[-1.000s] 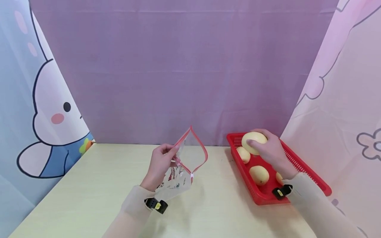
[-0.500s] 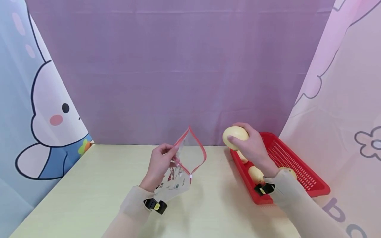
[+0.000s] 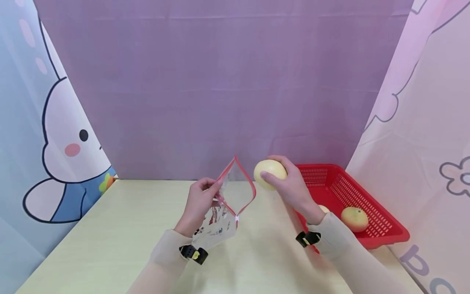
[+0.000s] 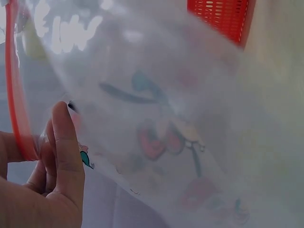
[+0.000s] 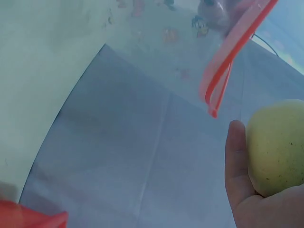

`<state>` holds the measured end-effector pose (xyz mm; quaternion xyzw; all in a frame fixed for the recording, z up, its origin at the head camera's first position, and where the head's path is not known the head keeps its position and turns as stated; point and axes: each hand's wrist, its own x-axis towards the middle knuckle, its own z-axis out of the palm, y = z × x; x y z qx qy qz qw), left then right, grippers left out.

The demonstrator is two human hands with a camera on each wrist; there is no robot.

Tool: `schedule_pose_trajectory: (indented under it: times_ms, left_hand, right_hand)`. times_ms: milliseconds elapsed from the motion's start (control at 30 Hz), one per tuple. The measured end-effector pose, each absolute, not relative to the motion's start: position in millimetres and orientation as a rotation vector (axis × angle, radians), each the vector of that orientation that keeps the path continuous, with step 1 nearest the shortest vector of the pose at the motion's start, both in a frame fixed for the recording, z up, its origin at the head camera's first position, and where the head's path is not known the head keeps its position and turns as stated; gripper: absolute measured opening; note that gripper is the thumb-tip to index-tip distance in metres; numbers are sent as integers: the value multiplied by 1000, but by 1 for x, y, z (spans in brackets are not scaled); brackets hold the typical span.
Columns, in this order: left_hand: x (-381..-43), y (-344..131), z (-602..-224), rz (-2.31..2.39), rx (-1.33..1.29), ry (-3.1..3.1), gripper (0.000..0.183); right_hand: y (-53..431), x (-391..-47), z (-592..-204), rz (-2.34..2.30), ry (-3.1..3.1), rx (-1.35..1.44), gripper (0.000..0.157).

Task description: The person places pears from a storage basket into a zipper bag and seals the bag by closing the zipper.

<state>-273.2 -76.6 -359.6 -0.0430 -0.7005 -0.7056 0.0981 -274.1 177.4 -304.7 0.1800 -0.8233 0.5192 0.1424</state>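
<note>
Here the right grip curls round a fruit (left grip pinches a bag)

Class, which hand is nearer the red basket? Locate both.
Right. In the head view, the right hand, holding a pale fruit, overlaps the left side of the red basket; the left hand, pinching the clear bag, is farther left.

the bag blurs in the dim left wrist view.
</note>
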Motion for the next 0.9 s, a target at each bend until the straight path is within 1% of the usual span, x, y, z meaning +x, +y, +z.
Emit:
schedule_pose_trajectory:
  times_ms: [233,533,667,767,900]
  left_hand:
    - [-273,-75,-359,-2085,-132,-2070,22]
    - [-274,-74,-360,-2083,-126,-2069,22]
    - [-274,-73,-361,-2081,-129,-2069,23]
    - [-274,-73,-361,-2079,-128,-2069,22]
    - [-274,-74,-360,-2079,-126,-2064,22]
  right_hand:
    - [160,-276,-307,1496,-2403,516,55]
    - [148,-277,-312,1606,-2407,681,47]
    - [144,-277,-314,1591,-2453,710,51]
    - [142,-276,-314,1536,-2518,685,56]
    - [140,-276,-312,1459,-2589,656,58]
